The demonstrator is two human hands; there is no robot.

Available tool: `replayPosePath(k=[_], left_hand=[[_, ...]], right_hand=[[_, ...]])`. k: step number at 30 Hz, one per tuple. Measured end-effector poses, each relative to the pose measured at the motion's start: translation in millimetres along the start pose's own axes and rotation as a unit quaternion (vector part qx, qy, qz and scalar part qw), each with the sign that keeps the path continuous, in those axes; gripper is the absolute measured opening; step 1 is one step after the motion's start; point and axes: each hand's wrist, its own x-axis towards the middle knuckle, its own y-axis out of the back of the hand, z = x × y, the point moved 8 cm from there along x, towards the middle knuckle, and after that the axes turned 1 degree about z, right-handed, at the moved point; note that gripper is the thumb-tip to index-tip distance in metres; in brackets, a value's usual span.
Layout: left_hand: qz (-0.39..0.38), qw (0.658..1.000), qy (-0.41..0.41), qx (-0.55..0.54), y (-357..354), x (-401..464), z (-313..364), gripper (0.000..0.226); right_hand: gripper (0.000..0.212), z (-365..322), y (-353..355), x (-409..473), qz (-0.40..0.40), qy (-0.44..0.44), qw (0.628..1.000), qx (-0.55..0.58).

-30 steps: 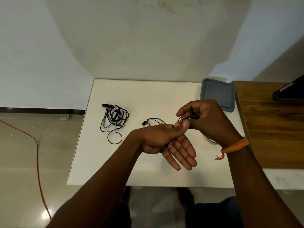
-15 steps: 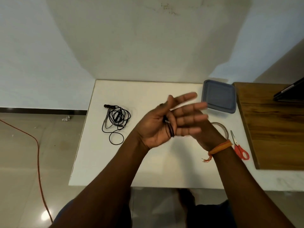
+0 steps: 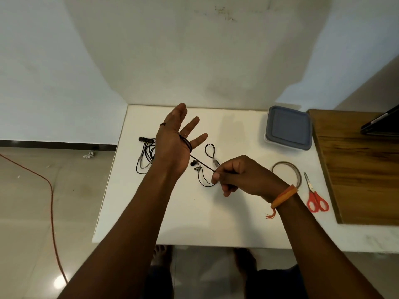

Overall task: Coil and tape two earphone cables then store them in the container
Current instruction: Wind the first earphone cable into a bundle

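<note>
You had a white table [image 3: 194, 223] set against a pale wall [image 3: 194, 50], with a wooden board [image 3: 362, 169] lying on its right side. A dark flat device [image 3: 382, 124] rested at the board's far right edge, cut off by the frame. On the tiled floor [image 3: 32, 201] to your left an orange cord [image 3: 51, 197] curved along, and a small crumpled scrap [image 3: 89, 155] lay near the dark skirting [image 3: 58, 144].

matt white table [image 3: 216, 216], grained wooden board [image 3: 358, 169], glossy floor tiles [image 3: 32, 223]
</note>
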Motion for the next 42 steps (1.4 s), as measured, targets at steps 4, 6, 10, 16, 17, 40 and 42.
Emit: replayPosePath(k=[4, 6, 10, 16, 17, 40, 42], left_hand=[[0.010, 0.983, -0.051, 0.178, -5.5, -3.8, -3.6, 0.031], [-0.016, 0.965, -0.058, 0.256, -13.4, -7.2, -9.1, 0.029], [-0.122, 0.903, 0.022, 0.412, -28.5, -21.2, -39.0, 0.041], [-0.242, 0.823, 0.148, 0.493, -34.5, -41.7, -71.0, 0.090], [-0.259, 0.821, 0.176, 0.477, -37.6, -46.6, -72.7, 0.098], [-0.461, 0.712, 0.427, 0.313, -50.4, -102.1, -99.1, 0.071], [-0.436, 0.735, 0.414, 0.313, -49.4, -96.0, -100.8, 0.065]], right_hand=[[0.016, -9.6, 9.9, -6.1, -0.003, 0.003, 1.000, -0.004], [0.014, -21.1, 19.6, -11.0, 0.028, 0.033, 0.999, -0.006], [0.011, -42.0, 34.8, -20.1, 0.115, 0.124, 0.985, -0.034], [0.004, -44.0, 47.8, -25.4, 0.167, 0.173, 0.968, -0.067], [0.006, -42.2, 53.1, -25.5, 0.181, 0.171, 0.967, -0.058], [0.018, -36.3, 60.8, -23.3, 0.165, 0.185, 0.965, 0.090], [0.021, -36.1, 62.6, -23.3, 0.177, 0.186, 0.963, 0.086]])
